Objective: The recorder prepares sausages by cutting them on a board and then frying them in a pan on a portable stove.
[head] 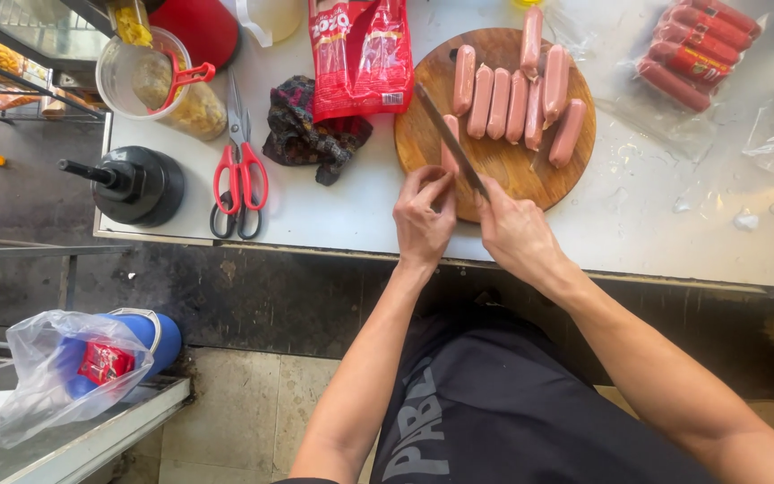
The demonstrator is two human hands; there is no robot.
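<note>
Left hand (423, 211) is pinching one sausage (449, 148) at near-left edge of round cutting board (503, 166); right hand (514, 235) is gripping knife (451, 142), blade lying along it; looks like lengthwise slitting is underway; next stroke prob needs steady blade w/ fingertips kept clear; other sausages (517, 99) are waiting further back.

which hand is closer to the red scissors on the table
Left. The left hand holds a sausage on the cutting board, right of the red scissors; the right hand, gripping the knife, is farther right.

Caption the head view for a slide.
Left hand steadies a sausage on the round cutting board while right hand holds a knife.
</note>
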